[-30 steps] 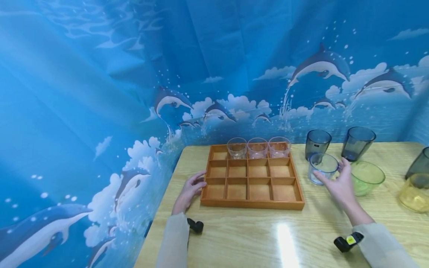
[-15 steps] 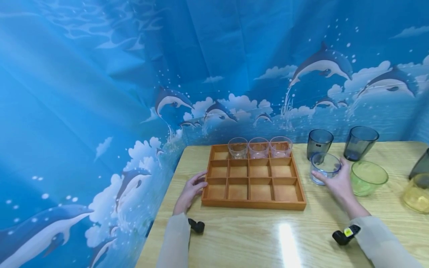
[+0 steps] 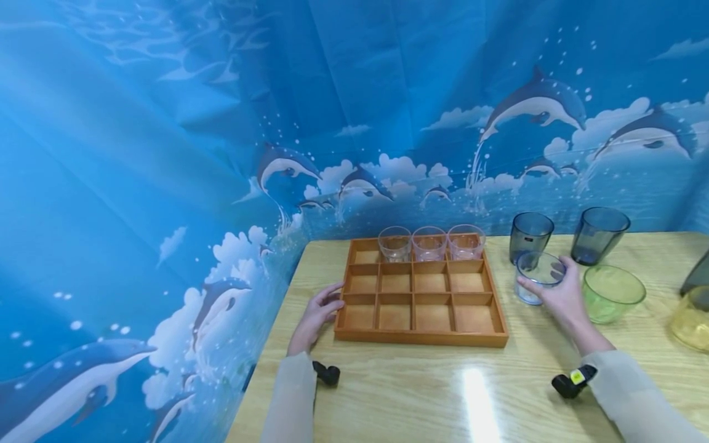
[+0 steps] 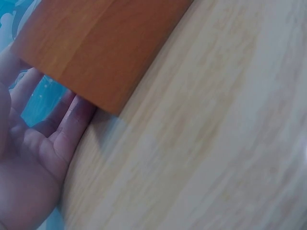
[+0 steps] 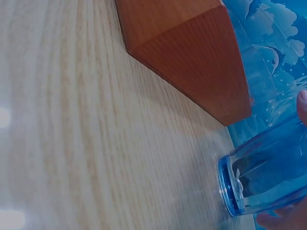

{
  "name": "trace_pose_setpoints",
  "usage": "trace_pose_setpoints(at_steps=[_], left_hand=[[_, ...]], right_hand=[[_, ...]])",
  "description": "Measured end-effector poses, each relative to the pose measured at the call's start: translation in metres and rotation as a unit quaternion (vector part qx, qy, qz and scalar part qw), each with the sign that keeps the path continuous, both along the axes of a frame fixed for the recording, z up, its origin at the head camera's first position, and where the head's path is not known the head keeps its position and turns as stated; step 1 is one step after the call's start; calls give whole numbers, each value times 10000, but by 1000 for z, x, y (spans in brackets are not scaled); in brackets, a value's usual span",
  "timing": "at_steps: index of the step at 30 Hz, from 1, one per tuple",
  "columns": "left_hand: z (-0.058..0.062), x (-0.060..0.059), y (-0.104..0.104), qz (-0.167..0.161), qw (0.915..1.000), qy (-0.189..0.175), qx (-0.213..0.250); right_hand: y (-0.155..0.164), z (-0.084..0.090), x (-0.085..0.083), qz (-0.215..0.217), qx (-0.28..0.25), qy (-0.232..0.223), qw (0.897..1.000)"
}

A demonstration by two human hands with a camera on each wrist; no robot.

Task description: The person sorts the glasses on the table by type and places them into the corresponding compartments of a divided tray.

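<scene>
My right hand point(image 3: 565, 301) grips a clear, blue-tinted glass point(image 3: 528, 288), thumb on the near side and fingers around the far right side. In the right wrist view, the thick base of this glass point(image 5: 230, 187) is low over the table, and only parts of the fingers show. At the left side of a wooden compartment tray point(image 3: 421, 338), my left hand point(image 3: 314, 317) rests its fingers against the outer wall. The left wrist view has these fingers point(image 4: 72, 120) fairly straight along the tray's side point(image 4: 110, 52).
Three small clear and pinkish glasses point(image 3: 429, 246) stand in the tray's back row. Behind the held glass are two dark grey tumblers point(image 3: 530, 231), point(image 3: 600, 237). A green bowl-like glass point(image 3: 612, 298) sits close right of my hand; a yellow glass point(image 3: 692, 320) is farther right.
My right thumb and fingers have closed in around the blue-tinted glass, which keeps about the same place. The left hand and tray stay put; the view shifts slightly.
</scene>
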State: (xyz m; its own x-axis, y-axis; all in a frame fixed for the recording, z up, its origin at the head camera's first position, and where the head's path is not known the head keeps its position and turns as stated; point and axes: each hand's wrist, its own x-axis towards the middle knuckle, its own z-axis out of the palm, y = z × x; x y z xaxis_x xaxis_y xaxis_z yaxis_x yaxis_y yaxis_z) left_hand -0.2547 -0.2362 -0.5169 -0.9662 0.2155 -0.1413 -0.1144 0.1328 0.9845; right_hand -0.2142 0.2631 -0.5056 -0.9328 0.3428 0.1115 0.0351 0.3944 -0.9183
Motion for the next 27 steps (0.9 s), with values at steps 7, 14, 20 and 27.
trace_pose_setpoints(at_steps=[7,14,20,27], left_hand=[[-18,-9,-3,190,9998,19,38],[-19,-8,-2,325,9994,75,-77],[-21,-8,-2,347,9993,43,-120],[-10,-5,-1,193,9998,-44,-79]], right_hand=[[13,-17,-14,-31,268,-57,9996],[1,1,-3,-29,248,-42,9997],[-4,7,6,118,385,87,9991],[-9,11,14,390,491,148,9979]])
